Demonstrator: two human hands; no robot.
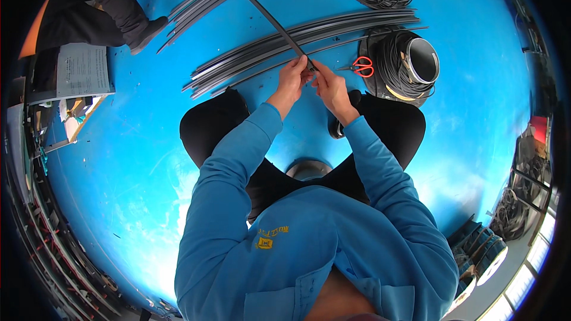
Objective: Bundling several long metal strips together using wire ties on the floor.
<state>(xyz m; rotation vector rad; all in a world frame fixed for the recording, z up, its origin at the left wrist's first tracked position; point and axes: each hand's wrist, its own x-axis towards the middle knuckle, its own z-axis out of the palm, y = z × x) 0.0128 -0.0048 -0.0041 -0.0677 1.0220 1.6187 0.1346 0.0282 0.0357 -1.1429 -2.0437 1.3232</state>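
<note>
Left hand point(291, 77) and right hand point(328, 83) at upper centre, each grip pinching near end of long thin black plastic strip point(262, 9) running to upper left. Advice: keep end steady. Red-handled scissors point(361, 66) just right, on blue floor point(148, 142).

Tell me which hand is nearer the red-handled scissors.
Right. The right hand is just left of the red-handled scissors; the left hand is farther off, beyond the right one.
</note>
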